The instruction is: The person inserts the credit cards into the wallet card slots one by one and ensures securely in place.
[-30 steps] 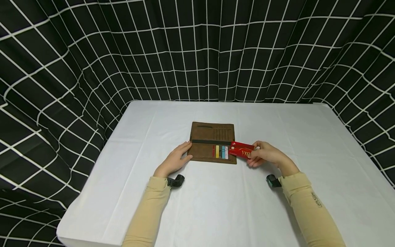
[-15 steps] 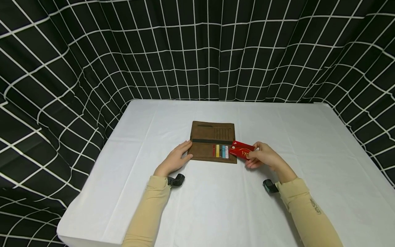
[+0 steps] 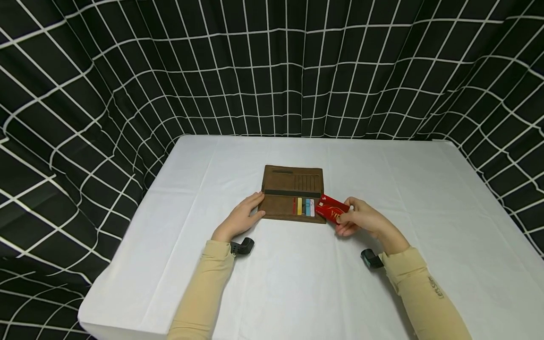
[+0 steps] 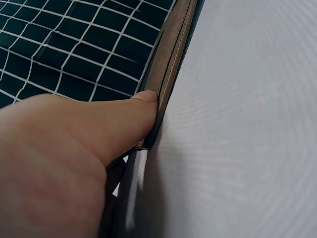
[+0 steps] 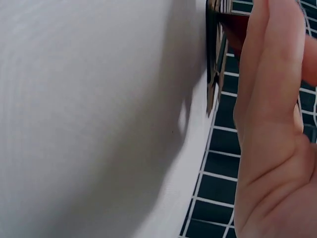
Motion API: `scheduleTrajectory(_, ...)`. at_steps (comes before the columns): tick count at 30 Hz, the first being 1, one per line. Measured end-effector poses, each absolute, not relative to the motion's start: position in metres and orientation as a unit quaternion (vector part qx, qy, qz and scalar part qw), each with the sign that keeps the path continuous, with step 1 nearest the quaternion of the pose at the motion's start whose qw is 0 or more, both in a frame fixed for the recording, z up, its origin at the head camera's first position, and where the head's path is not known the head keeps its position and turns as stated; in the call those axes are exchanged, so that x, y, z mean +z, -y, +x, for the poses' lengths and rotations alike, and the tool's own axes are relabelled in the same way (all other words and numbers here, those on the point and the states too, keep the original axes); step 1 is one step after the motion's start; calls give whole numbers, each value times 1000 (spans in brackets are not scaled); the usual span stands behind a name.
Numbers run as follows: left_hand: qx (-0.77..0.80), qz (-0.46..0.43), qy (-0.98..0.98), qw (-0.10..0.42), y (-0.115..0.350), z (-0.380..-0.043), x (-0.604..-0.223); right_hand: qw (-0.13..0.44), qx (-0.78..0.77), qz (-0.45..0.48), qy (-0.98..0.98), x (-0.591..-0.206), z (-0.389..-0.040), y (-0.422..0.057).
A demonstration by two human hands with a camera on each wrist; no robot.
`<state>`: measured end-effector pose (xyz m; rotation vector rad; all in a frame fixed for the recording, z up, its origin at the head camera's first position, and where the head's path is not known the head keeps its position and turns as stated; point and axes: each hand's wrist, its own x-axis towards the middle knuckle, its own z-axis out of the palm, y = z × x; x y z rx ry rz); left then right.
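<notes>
An open brown wallet (image 3: 277, 206) lies on the table, its left edge under my left hand (image 3: 240, 218). The left fingers stretch over that edge, and in the left wrist view the thumb (image 4: 129, 116) rests on the stitched border of the wallet (image 4: 171, 47). My right hand (image 3: 363, 218) pinches a red VIP card (image 3: 331, 206) between thumb and fingers. The card is tilted, and its left corner overlaps the wallet's lower right side. In the right wrist view the hand (image 5: 272, 119) hides most of the red card (image 5: 235, 27).
Several coloured cards (image 3: 307, 207) stick out of slots in the wallet's lower half. Narrow slots (image 3: 303, 182) line its upper half. A white cloth covers the table (image 3: 382, 165). Dark curtains with a white grid (image 3: 280, 71) hang behind and at the sides.
The right hand has shifted slightly left and toward the person, tilting the red card more steeply. The left hand and wallet have stayed in place.
</notes>
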<state>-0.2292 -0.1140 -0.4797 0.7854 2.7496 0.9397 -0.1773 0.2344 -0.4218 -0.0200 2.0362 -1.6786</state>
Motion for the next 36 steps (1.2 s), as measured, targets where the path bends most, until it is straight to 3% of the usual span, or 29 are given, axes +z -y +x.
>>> scheduleTrajectory(9,307,268,-911,61,115,-229,-479,290,-632,-17,-719,-424,-178,-242)
scheduleTrajectory(36,311,260,-912,66,114,-229,-479,331,-550,-26,-766,-425,-203,-248)
